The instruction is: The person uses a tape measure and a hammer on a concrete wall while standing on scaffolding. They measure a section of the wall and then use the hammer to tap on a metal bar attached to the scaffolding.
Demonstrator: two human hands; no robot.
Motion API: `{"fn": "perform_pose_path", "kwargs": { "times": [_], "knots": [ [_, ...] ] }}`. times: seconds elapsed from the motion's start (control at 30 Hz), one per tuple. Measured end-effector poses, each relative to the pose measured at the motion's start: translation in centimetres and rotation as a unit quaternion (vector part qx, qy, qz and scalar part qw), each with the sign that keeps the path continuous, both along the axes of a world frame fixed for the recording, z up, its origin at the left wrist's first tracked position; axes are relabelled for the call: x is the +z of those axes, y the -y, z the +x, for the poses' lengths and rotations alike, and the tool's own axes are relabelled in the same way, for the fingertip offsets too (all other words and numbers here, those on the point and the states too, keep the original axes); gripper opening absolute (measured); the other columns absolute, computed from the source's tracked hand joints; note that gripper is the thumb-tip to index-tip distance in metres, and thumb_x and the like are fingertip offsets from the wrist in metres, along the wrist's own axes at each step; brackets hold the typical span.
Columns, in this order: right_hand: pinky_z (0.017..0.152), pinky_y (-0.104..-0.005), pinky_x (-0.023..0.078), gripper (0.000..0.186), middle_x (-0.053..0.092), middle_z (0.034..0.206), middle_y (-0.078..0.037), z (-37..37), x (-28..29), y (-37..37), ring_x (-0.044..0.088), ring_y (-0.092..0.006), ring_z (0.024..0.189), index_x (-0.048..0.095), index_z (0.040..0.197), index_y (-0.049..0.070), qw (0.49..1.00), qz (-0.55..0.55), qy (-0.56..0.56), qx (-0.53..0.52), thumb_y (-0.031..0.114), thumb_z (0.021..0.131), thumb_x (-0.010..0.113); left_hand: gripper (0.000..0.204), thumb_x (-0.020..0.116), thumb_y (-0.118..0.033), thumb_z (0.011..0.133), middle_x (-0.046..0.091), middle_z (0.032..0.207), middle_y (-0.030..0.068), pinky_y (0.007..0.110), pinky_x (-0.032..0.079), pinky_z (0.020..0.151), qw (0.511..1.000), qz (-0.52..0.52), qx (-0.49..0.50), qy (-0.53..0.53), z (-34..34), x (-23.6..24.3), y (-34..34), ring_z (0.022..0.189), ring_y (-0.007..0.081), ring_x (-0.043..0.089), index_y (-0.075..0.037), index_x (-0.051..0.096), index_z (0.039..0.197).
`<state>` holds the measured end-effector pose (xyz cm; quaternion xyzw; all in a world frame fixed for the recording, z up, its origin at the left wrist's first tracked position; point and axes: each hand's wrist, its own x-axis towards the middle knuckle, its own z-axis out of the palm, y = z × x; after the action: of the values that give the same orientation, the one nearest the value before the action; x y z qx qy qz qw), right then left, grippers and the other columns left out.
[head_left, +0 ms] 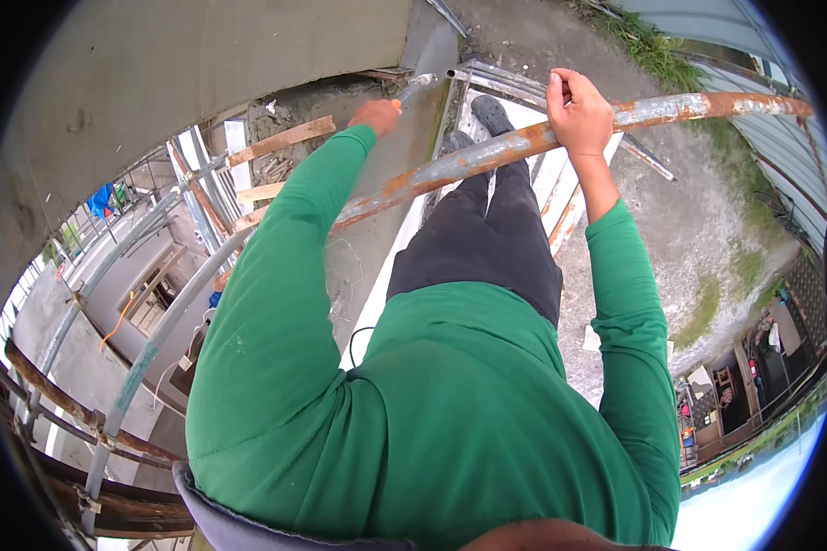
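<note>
My left hand [376, 118] is closed on the orange handle of a small tool [417, 84]. Its far end is greyish and blurred, so I cannot tell its kind; it is close to the grey plastered surface [420, 119]. My right hand [581, 118] has its fingers curled in and its thumb lying along them. The heel of that hand overlaps a rusty metal pipe [487, 154], which crosses in front of my body from the left up to the right. Whether anything is inside the right fingers stays hidden.
My shoes [492, 115] stand on a pale metal-framed platform [542, 188]. Wooden strips [285, 140] stick out at the left, beside scaffold tubes [161, 335]. A large grey wall [156, 101] fills the upper left. Rough ground [680, 220] and corrugated sheeting [804, 156] lie right.
</note>
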<state>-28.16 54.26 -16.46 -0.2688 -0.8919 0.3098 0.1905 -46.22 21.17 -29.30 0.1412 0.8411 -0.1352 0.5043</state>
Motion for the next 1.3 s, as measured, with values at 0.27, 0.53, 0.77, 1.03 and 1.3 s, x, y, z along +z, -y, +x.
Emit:
{"fn": "perform_pose_path", "kwargs": {
  "times": [0.27, 0.53, 0.77, 1.03, 1.3],
  "knots": [
    [0.061, -0.0377, 0.057, 0.009, 0.075, 0.084, -0.001, 0.0, -0.1, 0.2, 0.073, -0.0238, 0.070, 0.075, 0.092, 0.016, 1.000, 0.009, 0.004, -0.011, 0.024, 0.093, 0.071, 0.047, 0.064, -0.044, 0.100, 0.066, 0.071, 0.0119, 0.042, 0.053, 0.060, 0.930, 0.233, 0.279, 0.048, 2.1, 5.8, -7.3, 0.062, 0.0238, 0.066, 0.001, 0.064, 0.088],
    [0.063, -0.0407, 0.058, 0.015, 0.074, 0.083, 0.000, 0.1, -0.8, -0.5, 0.072, -0.0258, 0.070, 0.075, 0.095, 0.019, 0.999, 0.035, 0.025, -0.008, 0.031, 0.095, 0.067, 0.029, 0.065, -0.031, 0.105, 0.060, 0.069, 0.0064, 0.038, 0.050, 0.051, 0.668, 0.685, 0.229, -0.179, -9.7, 27.0, -23.4, 0.057, 0.0193, 0.062, -0.003, 0.060, 0.098],
    [0.063, -0.0404, 0.058, 0.014, 0.074, 0.084, 0.000, 0.5, -0.8, -0.3, 0.072, -0.0251, 0.072, 0.075, 0.095, 0.019, 1.000, 0.018, 0.004, -0.021, 0.030, 0.095, 0.067, 0.035, 0.057, -0.036, 0.106, 0.063, 0.068, 0.0086, 0.039, 0.047, 0.048, 0.813, 0.459, 0.154, -0.322, -7.2, 9.2, -15.9, 0.053, 0.0214, 0.060, -0.003, 0.061, 0.096],
    [0.059, -0.0380, 0.058, 0.007, 0.071, 0.078, 0.000, 0.1, -0.6, -0.4, 0.071, -0.0245, 0.066, 0.072, 0.089, 0.016, 0.999, 0.028, -0.027, -0.007, 0.022, 0.091, 0.071, 0.037, 0.052, -0.040, 0.108, 0.062, 0.068, 0.0052, 0.035, 0.043, 0.043, 0.966, -0.076, 0.081, 0.233, 5.6, -1.8, -0.5, 0.047, 0.0145, 0.050, -0.007, 0.062, 0.094],
    [0.058, -0.0387, 0.057, 0.008, 0.072, 0.079, 0.000, 0.1, -0.6, -0.4, 0.070, -0.0252, 0.065, 0.074, 0.089, 0.016, 0.999, 0.018, -0.025, -0.013, 0.022, 0.091, 0.071, 0.047, 0.059, -0.041, 0.104, 0.061, 0.058, 0.0061, 0.038, 0.051, 0.051, 0.937, 0.297, 0.165, -0.080, -7.4, 7.1, -16.1, 0.048, 0.0191, 0.061, 0.000, 0.067, 0.085]
  ]
}}
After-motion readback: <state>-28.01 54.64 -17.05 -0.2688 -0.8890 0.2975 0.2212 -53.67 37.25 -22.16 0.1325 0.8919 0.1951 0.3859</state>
